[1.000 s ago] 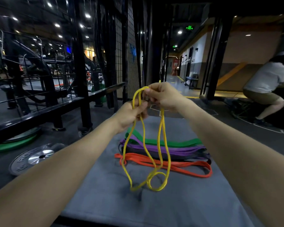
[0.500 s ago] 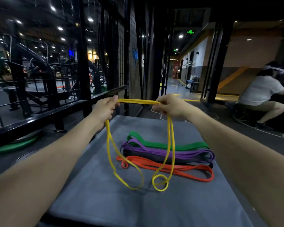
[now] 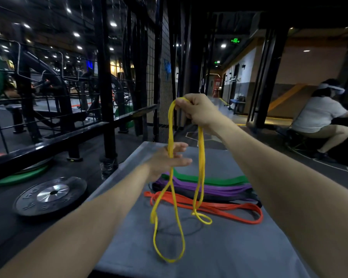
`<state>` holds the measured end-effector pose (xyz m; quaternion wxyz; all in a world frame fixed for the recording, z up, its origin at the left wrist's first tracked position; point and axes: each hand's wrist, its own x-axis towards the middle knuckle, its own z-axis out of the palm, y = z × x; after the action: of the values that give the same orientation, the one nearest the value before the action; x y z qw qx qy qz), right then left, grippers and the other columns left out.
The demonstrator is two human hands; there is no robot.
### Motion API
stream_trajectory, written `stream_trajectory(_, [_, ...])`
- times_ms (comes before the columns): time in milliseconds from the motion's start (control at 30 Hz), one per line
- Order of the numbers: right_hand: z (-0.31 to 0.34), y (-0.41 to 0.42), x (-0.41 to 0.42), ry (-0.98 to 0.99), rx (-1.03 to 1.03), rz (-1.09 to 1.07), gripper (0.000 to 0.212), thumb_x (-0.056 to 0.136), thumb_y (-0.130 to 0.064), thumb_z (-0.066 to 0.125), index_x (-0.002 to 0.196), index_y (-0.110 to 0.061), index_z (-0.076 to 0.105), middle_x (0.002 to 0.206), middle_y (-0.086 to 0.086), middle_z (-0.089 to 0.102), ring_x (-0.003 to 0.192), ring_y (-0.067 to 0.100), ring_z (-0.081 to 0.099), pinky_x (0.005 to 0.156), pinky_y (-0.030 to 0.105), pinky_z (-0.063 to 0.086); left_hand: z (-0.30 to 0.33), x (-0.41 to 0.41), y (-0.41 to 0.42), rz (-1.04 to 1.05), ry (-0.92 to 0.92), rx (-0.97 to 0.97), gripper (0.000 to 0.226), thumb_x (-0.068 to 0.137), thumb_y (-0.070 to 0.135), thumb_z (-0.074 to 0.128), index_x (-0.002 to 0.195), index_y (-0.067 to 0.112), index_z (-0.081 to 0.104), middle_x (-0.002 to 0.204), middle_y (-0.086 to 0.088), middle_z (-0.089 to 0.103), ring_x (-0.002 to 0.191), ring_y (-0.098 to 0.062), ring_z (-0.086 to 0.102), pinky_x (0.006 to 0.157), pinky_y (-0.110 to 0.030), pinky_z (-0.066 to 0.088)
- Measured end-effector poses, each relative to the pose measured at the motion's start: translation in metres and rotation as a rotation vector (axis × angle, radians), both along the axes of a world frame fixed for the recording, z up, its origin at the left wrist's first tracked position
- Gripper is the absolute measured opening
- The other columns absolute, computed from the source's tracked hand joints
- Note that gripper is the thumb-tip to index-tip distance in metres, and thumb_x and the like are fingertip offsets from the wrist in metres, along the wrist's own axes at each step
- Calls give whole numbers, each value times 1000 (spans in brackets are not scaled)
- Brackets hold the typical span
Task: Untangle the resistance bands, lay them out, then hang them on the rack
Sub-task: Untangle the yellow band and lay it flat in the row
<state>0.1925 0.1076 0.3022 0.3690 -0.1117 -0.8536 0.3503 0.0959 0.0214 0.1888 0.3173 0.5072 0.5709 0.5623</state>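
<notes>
My right hand (image 3: 199, 111) is raised and grips the top of the yellow band (image 3: 201, 161), whose twisted loops hang down onto the grey mat (image 3: 239, 247). Lower and to the left, my left hand (image 3: 169, 160) has its fingers spread straight, with one yellow strand running between them. Behind the hanging loops, the green band (image 3: 219, 179), the purple band (image 3: 223, 188), a dark band (image 3: 225, 196) and the orange band (image 3: 229, 210) lie in rows across the mat. The black wire-grid rack (image 3: 165, 77) stands upright beyond the mat's far edge.
A black weight plate (image 3: 48, 197) lies on the floor left of the mat, green plates (image 3: 20, 175) behind it. A black rail and frame (image 3: 68, 135) run along the left. A person (image 3: 319, 119) crouches at the far right. A corridor opens behind the rack.
My right hand rose with the yellow band's top. My left hand let go of the top, dropped lower and opened around one strand. The loops now hang longer.
</notes>
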Motion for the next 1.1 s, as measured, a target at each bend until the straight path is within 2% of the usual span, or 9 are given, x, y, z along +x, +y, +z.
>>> stream_trajectory(100, [-3, 2, -5, 176, -210, 30, 32, 98, -24, 45, 70, -19, 58, 53, -4, 40, 46, 7, 29, 39, 17, 23, -13, 18, 7, -115, -27, -8, 39, 84, -2, 61, 121, 7, 54, 110, -1, 61, 101, -9, 59, 82, -16, 49])
stream_trajectory(233, [-7, 14, 9, 350, -460, -106, 31, 99, -27, 44, 73, -15, 57, 56, -3, 36, 45, 8, 31, 38, 20, 26, -40, 27, 9, -176, 69, -147, 6, 90, 9, 58, 91, 13, 62, 71, 7, 69, 70, 0, 66, 67, -11, 49])
stream_trajectory(333, [-23, 36, 32, 485, -678, -222, 31, 100, -26, 43, 73, -13, 53, 55, -3, 36, 41, 8, 34, 40, 22, 31, -61, -4, -5, -47, 213, -250, 16, 91, 22, 58, 75, 18, 58, 56, 8, 61, 53, 1, 58, 55, -13, 45])
stream_trajectory(433, [-59, 60, 56, 539, -925, -304, 33, 100, -21, 43, 70, -11, 50, 48, -1, 41, 38, 11, 41, 44, 25, 42, -73, -51, -24, 73, 345, -314, 21, 88, 29, 60, 80, 9, 62, 59, 5, 56, 55, -3, 50, 57, -18, 42])
stream_trajectory(567, [-121, 71, 66, 381, -1131, -352, 29, 99, -17, 43, 71, -11, 49, 55, 1, 47, 38, 9, 52, 49, 28, 49, -51, -105, -38, 211, 654, -381, 30, 88, 32, 60, 86, 2, 66, 65, -3, 53, 54, -5, 46, 50, -14, 36])
stream_trajectory(733, [-185, 67, 77, 279, -1330, -328, 25, 99, -5, 40, 75, -7, 48, 62, 6, 47, 45, 15, 57, 39, 24, 51, -39, -123, -24, 110, 984, -598, 26, 87, 38, 60, 70, 19, 56, 72, 1, 54, 72, -14, 51, 61, -21, 36])
stream_trajectory(900, [-264, 73, 121, 27, -1231, -572, 27, 96, 0, 44, 70, -4, 48, 35, 1, 54, 26, 6, 50, 40, 25, 50, -128, -80, 11, -63, 1017, -705, 25, 91, 28, 58, 102, 6, 59, 98, -10, 61, 90, -17, 52, 75, -26, 36])
stream_trajectory(967, [-286, 80, 143, -36, -1173, -704, 29, 93, 4, 47, 65, -4, 47, 40, 5, 53, 27, 6, 49, 33, 19, 44, -168, -59, 25, -49, 996, -645, 27, 88, 21, 62, 109, 3, 57, 107, -13, 61, 97, -21, 56, 78, -26, 38])
stream_trajectory(1100, [-314, 98, 176, -390, -772, -1032, 13, 83, -4, 57, 70, -2, 61, 69, 13, 58, 64, 22, 59, 55, 30, 43, -206, -35, 43, 74, 891, -450, 26, 83, 10, 66, 109, 9, 62, 108, -7, 64, 101, -22, 59, 87, -26, 42])
